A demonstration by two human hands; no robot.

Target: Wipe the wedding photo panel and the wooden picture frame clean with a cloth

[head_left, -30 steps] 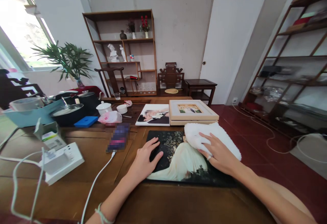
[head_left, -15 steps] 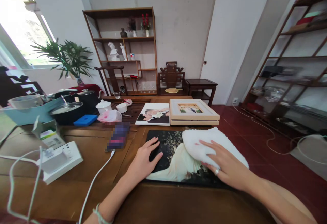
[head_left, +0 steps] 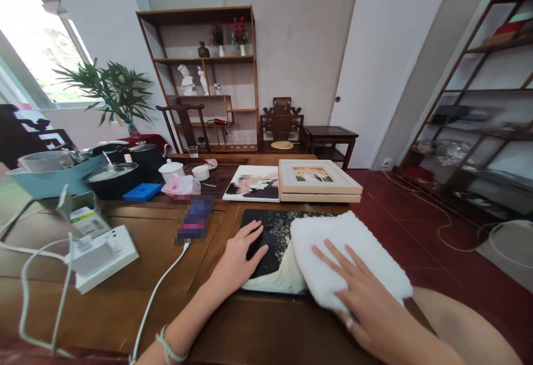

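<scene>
While the left hand (head_left: 238,257) lies flat steadying the photo print (head_left: 272,237), the right hand (head_left: 366,304), fingers spread, presses a towel (head_left: 345,248) over its near right part; the far left remains uncovered.

Folded white fluffy towel (head_left: 345,248) lying on dark glossy photo print (head_left: 275,243), print flat on brown wooden table (head_left: 125,309) near front edge

Right hand (head_left: 366,304) flat on white towel (head_left: 345,248)

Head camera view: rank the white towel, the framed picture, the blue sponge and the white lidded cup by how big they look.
1. White towel, though it lies nearest the camera.
2. Framed picture.
3. Blue sponge and white lidded cup look alike; no ranking between them.
</scene>
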